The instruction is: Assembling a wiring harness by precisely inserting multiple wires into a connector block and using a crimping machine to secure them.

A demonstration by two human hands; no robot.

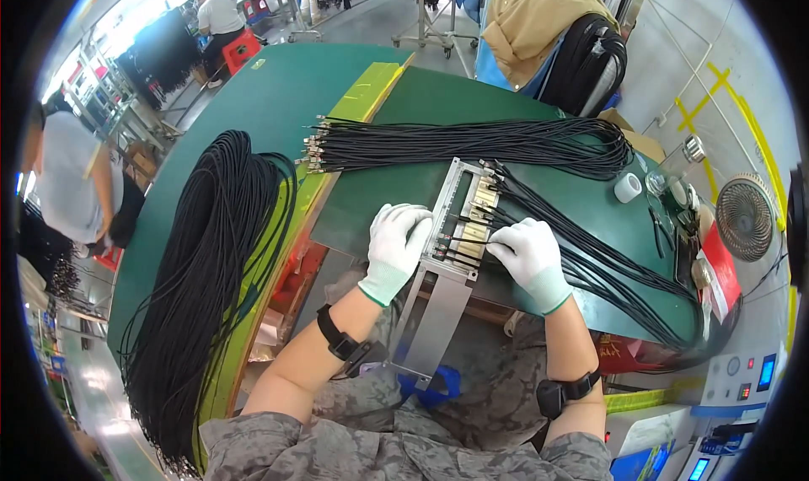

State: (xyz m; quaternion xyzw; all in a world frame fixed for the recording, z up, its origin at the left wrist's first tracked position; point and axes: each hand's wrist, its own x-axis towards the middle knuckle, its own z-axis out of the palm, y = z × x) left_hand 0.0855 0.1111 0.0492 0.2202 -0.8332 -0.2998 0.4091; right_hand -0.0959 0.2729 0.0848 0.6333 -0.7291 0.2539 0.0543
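Our gloved hands are apart: the left hand at the left edge of the metal holder, the right hand by its right side; we can't tell whether either grips anything. Black cables run from the holder, at the near edge of our green tabletop

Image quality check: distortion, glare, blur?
Head view: fisheye bends the green table, corners go black; head view: upper-left background blown out, glare on the lower-left floor; head view: gloved left hand and right hand show no obvious motion blur; head view: strands in the left cable bundle partly merge into black.
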